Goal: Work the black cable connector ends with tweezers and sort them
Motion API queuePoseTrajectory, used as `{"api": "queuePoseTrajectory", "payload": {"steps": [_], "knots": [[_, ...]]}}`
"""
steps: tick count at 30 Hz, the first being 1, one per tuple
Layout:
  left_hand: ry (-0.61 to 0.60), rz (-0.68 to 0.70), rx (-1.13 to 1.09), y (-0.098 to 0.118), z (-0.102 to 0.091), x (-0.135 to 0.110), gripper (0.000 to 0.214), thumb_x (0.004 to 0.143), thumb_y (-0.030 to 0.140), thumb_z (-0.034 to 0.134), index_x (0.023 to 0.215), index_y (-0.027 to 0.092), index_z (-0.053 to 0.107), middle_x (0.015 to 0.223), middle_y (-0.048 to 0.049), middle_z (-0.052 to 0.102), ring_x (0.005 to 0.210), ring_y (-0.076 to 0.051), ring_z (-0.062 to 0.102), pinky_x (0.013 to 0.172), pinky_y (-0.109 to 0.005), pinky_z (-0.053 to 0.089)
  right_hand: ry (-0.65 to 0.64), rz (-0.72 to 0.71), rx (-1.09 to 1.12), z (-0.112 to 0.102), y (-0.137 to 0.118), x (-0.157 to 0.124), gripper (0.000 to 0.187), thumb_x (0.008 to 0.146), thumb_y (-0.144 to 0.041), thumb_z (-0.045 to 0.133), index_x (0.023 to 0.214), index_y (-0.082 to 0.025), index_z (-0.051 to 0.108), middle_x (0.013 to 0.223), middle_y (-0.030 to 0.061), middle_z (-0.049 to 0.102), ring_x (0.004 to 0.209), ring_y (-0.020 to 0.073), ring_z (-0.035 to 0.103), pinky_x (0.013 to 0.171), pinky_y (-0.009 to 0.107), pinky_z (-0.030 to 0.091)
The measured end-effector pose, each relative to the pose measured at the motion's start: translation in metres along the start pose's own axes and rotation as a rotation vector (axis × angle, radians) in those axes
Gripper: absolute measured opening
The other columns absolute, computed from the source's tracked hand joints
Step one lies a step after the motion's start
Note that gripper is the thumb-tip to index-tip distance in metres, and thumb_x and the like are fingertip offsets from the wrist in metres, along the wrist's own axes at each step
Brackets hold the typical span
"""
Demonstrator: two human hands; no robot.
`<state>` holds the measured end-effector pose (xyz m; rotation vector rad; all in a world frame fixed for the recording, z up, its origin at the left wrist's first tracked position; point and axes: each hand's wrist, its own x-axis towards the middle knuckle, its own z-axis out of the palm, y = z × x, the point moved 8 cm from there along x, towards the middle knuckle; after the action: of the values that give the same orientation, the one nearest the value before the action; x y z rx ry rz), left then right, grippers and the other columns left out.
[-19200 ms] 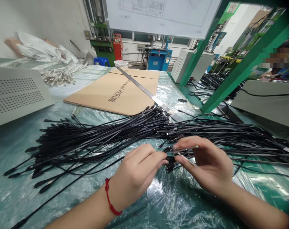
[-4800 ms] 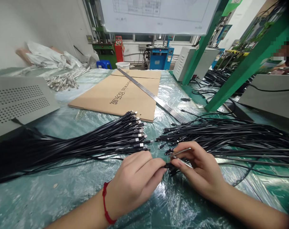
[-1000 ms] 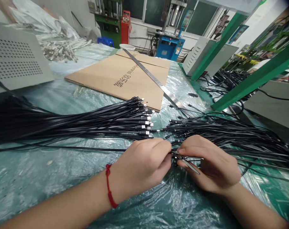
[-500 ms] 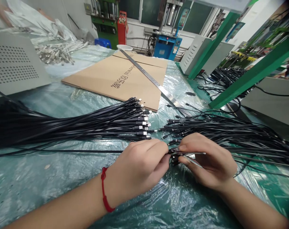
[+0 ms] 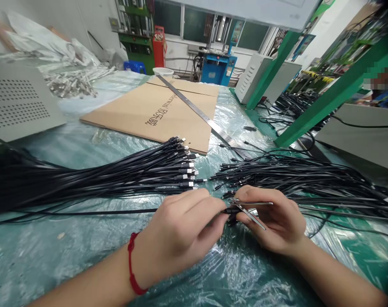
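My left hand (image 5: 181, 232), with a red string on the wrist, pinches the plug end of a black cable (image 5: 85, 212) that runs off to the left. My right hand (image 5: 273, 219) holds metal tweezers (image 5: 250, 211) whose tips meet that plug between the two hands. A bundle of black cables (image 5: 133, 172) with metal plug tips lies to the left behind my hands. A looser heap of black cables (image 5: 309, 179) spreads to the right, touching my right hand's fingers.
A flat cardboard sheet (image 5: 158, 113) and a long steel ruler (image 5: 200, 115) lie further back on the plastic-covered table (image 5: 69, 260). A grey perforated metal box (image 5: 18, 104) stands at the left, green frame posts (image 5: 328, 96) at the right. A person sits at far right.
My hands stayed together on the plug, shifting slightly down in view. The tweezers changed angle a little. The view tilted up somewhat.
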<state>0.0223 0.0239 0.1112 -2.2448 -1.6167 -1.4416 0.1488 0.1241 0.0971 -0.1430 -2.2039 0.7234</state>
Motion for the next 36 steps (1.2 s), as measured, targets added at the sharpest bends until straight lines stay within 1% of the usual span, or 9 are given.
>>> {"api": "queuePoseTrajectory", "payload": {"steps": [4,9,15,19,25,28,30,32,36], "knots": [[0.007,0.003,-0.038,-0.002,-0.002,0.0,0.021,0.093,0.01,0.065,0.113,0.015,0.063,0.093,-0.0033,0.069,0.081,-0.013,0.064,0.072,-0.026,0.051,0.044,0.084,0.022,-0.004,0.0,0.002,0.034,0.085,-0.014,0.074,0.115,-0.025,0.062,0.096,0.0031,0.073,0.07,0.0122,0.075,0.062,0.016,0.062],[0.048,0.039,-0.046,-0.001,-0.005,0.003,0.023,0.092,0.007,0.066,0.114,0.015,0.065,0.099,-0.0043,0.07,0.086,-0.013,0.066,0.077,-0.025,0.054,0.026,0.322,0.301,0.003,0.014,0.005,0.024,0.09,-0.021,0.071,0.111,-0.026,0.06,0.079,-0.0012,0.075,0.069,0.0109,0.076,0.064,0.015,0.06],[0.04,0.047,-0.024,-0.001,-0.007,0.003,0.024,0.092,0.008,0.066,0.115,0.017,0.066,0.103,-0.0038,0.071,0.09,-0.013,0.068,0.08,-0.026,0.055,0.008,0.568,0.7,0.019,0.036,0.004,0.026,0.088,-0.031,0.074,0.105,-0.02,0.058,0.065,-0.0028,0.07,0.057,0.0103,0.07,0.057,0.018,0.057],[0.025,0.053,-0.013,-0.003,-0.006,0.002,0.023,0.093,0.009,0.065,0.113,0.018,0.065,0.101,-0.0027,0.072,0.089,-0.014,0.068,0.08,-0.028,0.055,-0.076,0.693,0.947,0.038,0.045,-0.001,0.029,0.088,-0.035,0.073,0.104,-0.018,0.056,0.058,-0.0052,0.065,0.048,0.0071,0.061,0.051,0.016,0.049],[0.019,0.144,0.073,0.002,-0.005,-0.002,0.029,0.094,0.005,0.061,0.121,0.016,0.063,0.103,-0.0037,0.072,0.09,-0.014,0.068,0.08,-0.028,0.055,-0.165,0.858,1.081,0.06,0.038,-0.008,0.032,0.09,-0.044,0.068,0.103,-0.018,0.055,0.053,-0.0071,0.056,0.043,0.0056,0.05,0.048,0.016,0.044],[0.047,0.149,0.123,0.003,-0.008,-0.001,0.021,0.095,0.006,0.062,0.114,0.013,0.064,0.097,-0.0041,0.072,0.086,-0.014,0.068,0.076,-0.028,0.055,-0.034,0.723,0.733,0.04,0.038,-0.003,0.025,0.089,-0.039,0.071,0.099,-0.018,0.061,0.069,-0.0025,0.062,0.057,0.0077,0.06,0.054,0.017,0.05],[0.054,0.144,0.149,0.004,-0.009,0.001,0.015,0.095,0.009,0.063,0.11,0.012,0.065,0.094,-0.0043,0.072,0.085,-0.015,0.068,0.075,-0.029,0.055,0.101,0.516,0.392,0.015,0.028,0.002,0.016,0.087,-0.029,0.073,0.098,-0.02,0.065,0.086,0.001,0.066,0.076,0.0105,0.066,0.065,0.02,0.055],[0.051,0.157,0.169,0.007,-0.008,0.002,0.011,0.096,0.011,0.064,0.107,0.012,0.065,0.091,-0.0041,0.072,0.081,-0.015,0.068,0.072,-0.029,0.055,0.184,0.284,0.138,-0.002,0.007,0.004,0.02,0.086,-0.017,0.072,0.104,-0.022,0.066,0.097,0.0037,0.068,0.091,0.0144,0.067,0.078,0.025,0.057],[0.041,0.192,0.182,0.012,-0.007,0.003,0.007,0.097,0.012,0.061,0.103,0.01,0.064,0.088,-0.0053,0.072,0.078,-0.017,0.07,0.067,-0.03,0.056,0.129,-0.065,-0.109,-0.007,-0.037,0.003,0.041,0.08,-0.005,0.072,0.118,-0.02,0.063,0.101,0.0072,0.07,0.097,0.0191,0.068,0.084,0.032,0.059]]}}
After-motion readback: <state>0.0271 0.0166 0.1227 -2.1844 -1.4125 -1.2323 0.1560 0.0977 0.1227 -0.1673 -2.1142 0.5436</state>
